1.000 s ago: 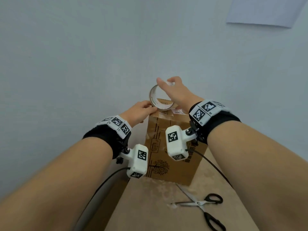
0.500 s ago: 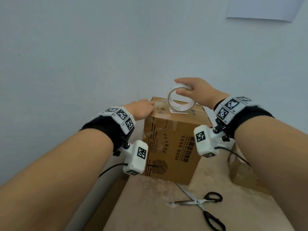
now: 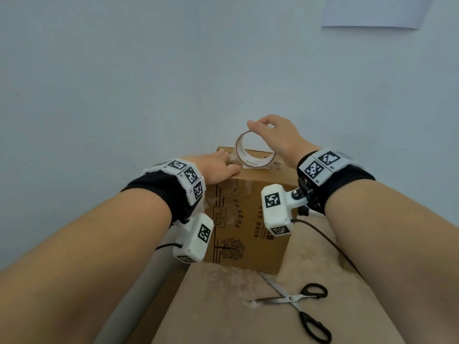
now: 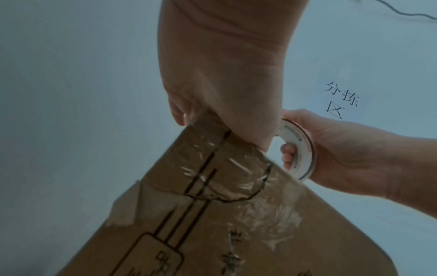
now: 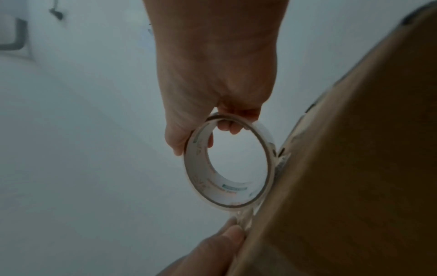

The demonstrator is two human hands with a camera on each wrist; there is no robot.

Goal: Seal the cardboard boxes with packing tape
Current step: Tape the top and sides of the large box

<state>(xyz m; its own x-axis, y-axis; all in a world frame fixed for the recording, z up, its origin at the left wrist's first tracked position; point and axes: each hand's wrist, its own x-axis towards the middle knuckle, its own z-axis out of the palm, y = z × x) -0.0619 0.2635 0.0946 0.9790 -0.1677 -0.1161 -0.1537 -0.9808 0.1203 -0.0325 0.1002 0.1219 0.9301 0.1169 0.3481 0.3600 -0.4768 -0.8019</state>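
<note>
While right hand [image 3: 278, 137] grips clear packing-tape roll [image 3: 253, 151] upright above top of brown printed cardboard box [image 3: 248, 219], fingers curled through its core, left hand [image 3: 218, 167] lies flat, fingers straight, pressing tape end onto box's near left top edge. Box stands on beige bench [image 3: 223, 314]; black-handled scissors [image 3: 298, 306] lie open nearer, right.

Likely parcel sorting area: wall sign [image 4: 340, 100] reads 分拣区.
</note>
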